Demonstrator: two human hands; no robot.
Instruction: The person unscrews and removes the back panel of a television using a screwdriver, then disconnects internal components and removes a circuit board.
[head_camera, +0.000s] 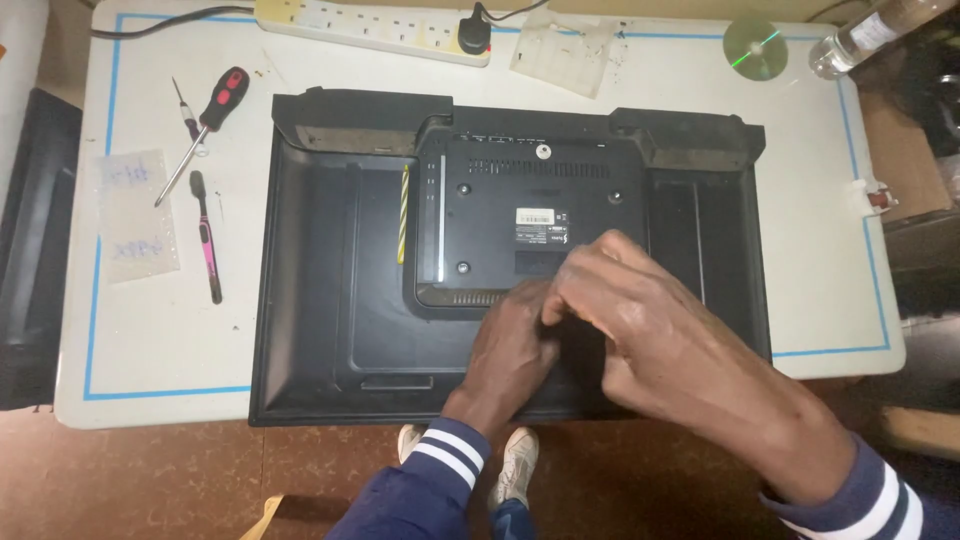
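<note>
A black flat-screen television (330, 300) lies face down on a white table (150, 330), its back cover up. My left hand (515, 345) and my right hand (640, 320) meet over the lower middle of the raised rear housing (530, 190), fingers curled together. Whatever sits between the fingertips is hidden. A yellow striped pencil-like stick (403, 213) rests on the cover left of the housing.
Left of the television lie a red-and-black screwdriver (205, 125), a small dark screwdriver (185, 112) and a pink-and-black tool (206, 240), plus a clear plastic bag (135, 215). A white power strip (375, 28), a plastic tray (565, 50), a disc (755, 48) and a bottle (870, 35) sit along the far edge.
</note>
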